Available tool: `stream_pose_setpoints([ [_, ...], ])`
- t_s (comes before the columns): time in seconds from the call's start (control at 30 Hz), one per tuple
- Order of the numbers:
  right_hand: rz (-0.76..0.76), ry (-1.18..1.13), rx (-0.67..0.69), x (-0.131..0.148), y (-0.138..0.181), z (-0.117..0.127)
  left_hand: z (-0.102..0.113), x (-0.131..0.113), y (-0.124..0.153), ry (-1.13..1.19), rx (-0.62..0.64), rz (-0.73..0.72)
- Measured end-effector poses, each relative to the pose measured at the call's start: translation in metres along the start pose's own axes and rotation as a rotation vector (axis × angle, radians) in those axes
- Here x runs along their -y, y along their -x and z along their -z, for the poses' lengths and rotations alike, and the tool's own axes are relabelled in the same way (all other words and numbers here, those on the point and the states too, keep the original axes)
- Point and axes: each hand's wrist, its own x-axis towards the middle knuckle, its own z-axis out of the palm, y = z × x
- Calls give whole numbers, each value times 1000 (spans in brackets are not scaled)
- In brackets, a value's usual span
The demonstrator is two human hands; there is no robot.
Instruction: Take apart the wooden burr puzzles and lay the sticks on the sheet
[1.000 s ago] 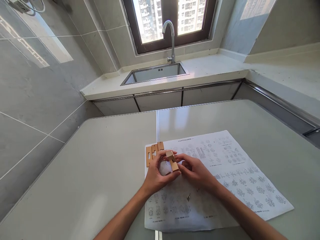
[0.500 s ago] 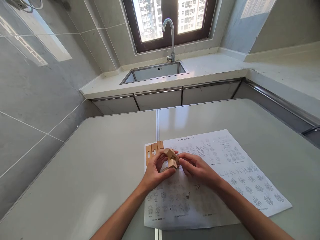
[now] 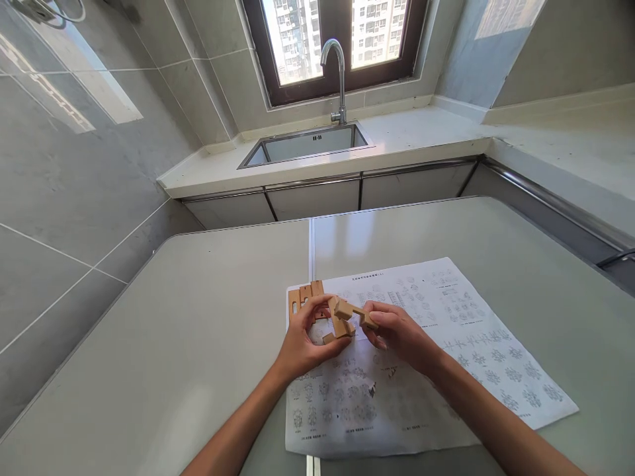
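Observation:
Thumb and fingers of my left hand (image 3: pixel 308 340) are curled round joined wooden puzzle pieces (image 3: pixel 339 326), gripping them at top and bottom. My right hand (image 3: pixel 401 334) pinches a notched wooden puzzle piece (image 3: pixel 368 319) by its right end. The other end of that piece lies in front of the left-hand pieces; whether the two touch I cannot tell. Beyond my left hand, several slotted wooden pieces (image 3: pixel 305 291) lie side by side on the corner of a printed instruction sheet (image 3: pixel 407 390). Part of them is hidden behind my fingers.
The sheet, covered in small diagrams, lies on a grey table (image 3: pixel 218 317) with a seam down its middle. Past the table's far edge are a counter (image 3: pixel 407 132), a sink (image 3: pixel 307 143) and a tap (image 3: pixel 341 79). A tiled wall (image 3: pixel 74 192) rises at left.
My right hand has drawn slightly right, turning its notched piece so that it now sticks out from the left-hand pieces. The left-hand pieces have tilted; the slotted pieces stay put.

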Motion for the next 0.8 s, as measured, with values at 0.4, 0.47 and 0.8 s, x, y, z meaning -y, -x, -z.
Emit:
stream_pose_setpoints([
  [0.4, 19, 673, 90, 16, 5, -11, 29, 2, -16, -518, -225, -72],
  [0.47, 33, 705, 83, 15, 5, -10, 30, 1, -16, -574, -134, -142],
  [0.8, 76, 873, 56, 12, 4, -4, 45, 1, -19, -650, 95, -201],
])
